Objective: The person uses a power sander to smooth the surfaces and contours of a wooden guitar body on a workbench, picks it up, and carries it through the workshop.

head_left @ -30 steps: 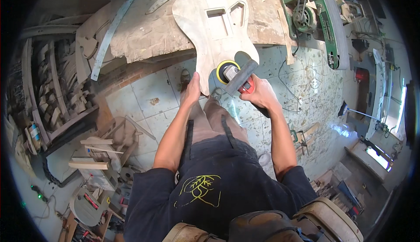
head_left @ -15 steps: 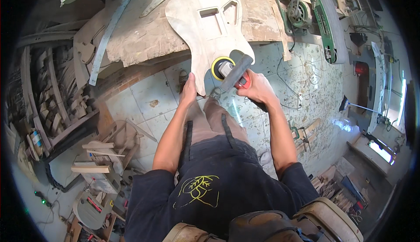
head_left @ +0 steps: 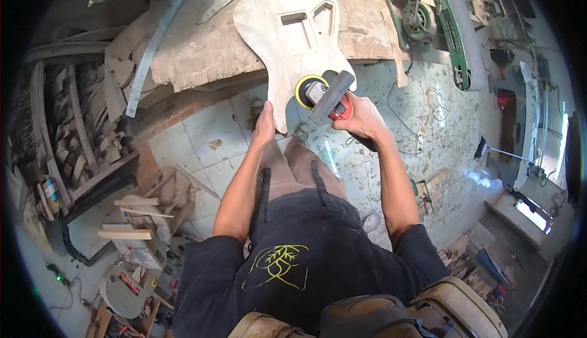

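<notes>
A pale wooden guitar body (head_left: pixel 282 63) with cut-out cavities lies on the workbench, its narrower end jutting past the front edge toward me. My left hand (head_left: pixel 264 124) holds the tip of its left horn, fingers mostly hidden beneath the wood. In my right hand (head_left: pixel 361 120) is a red and grey handheld power sander (head_left: pixel 317 92). Its yellow-rimmed round pad sits at the inner curve beside the left horn; whether it touches the wood I cannot tell. A dark grey bar crosses the tool's body and hides part of the grip.
The worn workbench (head_left: pixel 202 63) carries a long metal strip (head_left: pixel 160 38) at left and a green belt sander (head_left: pixel 449 29) at right. Wood offcuts (head_left: pixel 79 167) fill a rack on the left. A cable (head_left: pixel 391 102) trails over the tiled floor, where clamps (head_left: pixel 426 194) lie.
The sander and my right hand have shifted very slightly along the body's edge. My left hand keeps its hold on the horn.
</notes>
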A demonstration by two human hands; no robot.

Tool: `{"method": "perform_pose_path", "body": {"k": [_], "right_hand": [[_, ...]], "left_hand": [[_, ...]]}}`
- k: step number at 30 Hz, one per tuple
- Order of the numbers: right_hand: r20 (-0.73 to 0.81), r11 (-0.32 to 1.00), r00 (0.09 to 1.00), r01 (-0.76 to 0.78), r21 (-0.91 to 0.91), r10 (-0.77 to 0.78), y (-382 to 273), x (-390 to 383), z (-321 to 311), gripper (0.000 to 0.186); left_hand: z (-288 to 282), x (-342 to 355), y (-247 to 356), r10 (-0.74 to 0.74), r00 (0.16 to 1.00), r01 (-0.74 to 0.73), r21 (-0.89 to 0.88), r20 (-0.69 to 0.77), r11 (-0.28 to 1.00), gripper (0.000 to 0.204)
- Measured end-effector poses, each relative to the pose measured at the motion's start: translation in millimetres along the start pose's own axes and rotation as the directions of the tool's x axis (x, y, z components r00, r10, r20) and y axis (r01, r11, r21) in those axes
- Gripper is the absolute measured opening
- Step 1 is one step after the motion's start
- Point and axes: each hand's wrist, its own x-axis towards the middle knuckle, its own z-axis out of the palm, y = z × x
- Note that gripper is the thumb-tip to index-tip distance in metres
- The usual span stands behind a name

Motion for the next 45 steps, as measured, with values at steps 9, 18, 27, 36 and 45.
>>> {"method": "perform_pose_path", "body": {"k": [9,18,27,36,45], "right_hand": [[0.059,1.0,0.998,-0.01,-0.021,0.011,-2,-10,1,0.06],[0.053,1.0,0.999,0.009,-0.014,-0.008,-7,3,-2,0.061],[0.054,1.0,0.998,0.01,0.024,-0.011,-9,12,-1,0.066],[0.042,0.999,0.999,-0.028,0.018,0.028,-6,-8,-9,0.066],[0.046,1.0,0.999,-0.009,-0.025,0.01,-3,15,-7,0.065]], "left_hand": [[-4,7,-14,-0.008,1.0,0.01,-0.111,0.014,0.994,0.086],[-2,4,-7,-0.004,1.0,0.004,0.004,-0.017,1.0,0.092],[-1,-4,4,0.015,0.999,-0.01,0.106,-0.047,0.994,0.091],[1,7,-13,-0.008,1.0,0.01,0.074,-0.023,0.997,0.091],[3,9,-16,0.01,1.0,-0.01,-0.006,0.0,1.0,0.091]]}}
